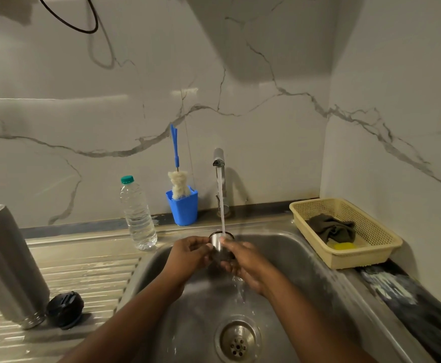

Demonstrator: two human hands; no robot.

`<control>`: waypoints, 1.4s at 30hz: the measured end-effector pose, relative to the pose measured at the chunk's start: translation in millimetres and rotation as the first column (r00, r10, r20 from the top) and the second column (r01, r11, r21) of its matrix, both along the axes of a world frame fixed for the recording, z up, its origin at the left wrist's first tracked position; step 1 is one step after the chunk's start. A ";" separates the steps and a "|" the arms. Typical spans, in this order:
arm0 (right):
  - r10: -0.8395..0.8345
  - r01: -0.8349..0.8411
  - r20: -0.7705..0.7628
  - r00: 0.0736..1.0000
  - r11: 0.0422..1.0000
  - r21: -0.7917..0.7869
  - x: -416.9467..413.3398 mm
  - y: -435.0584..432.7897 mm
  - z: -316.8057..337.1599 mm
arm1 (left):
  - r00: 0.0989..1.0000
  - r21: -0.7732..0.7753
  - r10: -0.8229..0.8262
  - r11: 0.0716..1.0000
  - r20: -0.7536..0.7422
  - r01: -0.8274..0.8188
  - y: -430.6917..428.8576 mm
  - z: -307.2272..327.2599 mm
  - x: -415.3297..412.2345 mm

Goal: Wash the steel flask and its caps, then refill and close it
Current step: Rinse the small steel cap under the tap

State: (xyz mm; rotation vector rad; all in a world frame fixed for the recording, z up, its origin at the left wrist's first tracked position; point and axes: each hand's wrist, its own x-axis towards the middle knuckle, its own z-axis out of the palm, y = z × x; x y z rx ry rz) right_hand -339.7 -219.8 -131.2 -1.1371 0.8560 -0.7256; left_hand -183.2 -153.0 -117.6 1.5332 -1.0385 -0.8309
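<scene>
Gripping a steel cap point(220, 241) mouth-up in curled fingers of left hand point(188, 254) and right hand point(243, 263) under the running tap point(219, 158) for rinsing, with the steel flask point(4, 260) mouth-down, likely draining, at the worktop's point(88, 271) left edge beside a black cap point(65, 309).

**Around the sink**

A clear plastic water bottle point(138, 216) with a green cap stands upright on the steel worktop point(88, 268). Near it on its right, a blue holder point(184, 209) carries a bottle brush point(178, 183). Water runs from the tap point(219, 159). Right of the sink point(292, 258), a cream basket point(358, 259) holds a dark cloth point(332, 227) and a yellow sponge point(344, 246).
</scene>
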 end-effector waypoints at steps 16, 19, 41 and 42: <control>-0.068 -0.005 -0.239 0.969 0.956 -0.292 -1.8 -9.3 -12.7 | 0.992 0.036 0.124 0.992 0.000 -0.124 2.1 1.6 19.1; 0.006 -0.025 -0.118 0.993 0.987 -0.160 0.3 -10.9 -12.2 | 0.992 0.029 0.127 0.991 0.011 -0.128 1.4 3.6 18.3; -0.191 0.066 -0.234 0.953 0.888 -0.455 -8.1 -6.7 -3.3 | 0.987 -0.001 0.117 0.993 0.107 -0.118 -17.3 22.0 12.8; -0.178 0.068 -0.224 0.958 0.902 -0.427 -8.5 -6.0 -2.2 | 0.986 -0.003 0.121 0.993 0.112 -0.121 -18.3 22.6 11.8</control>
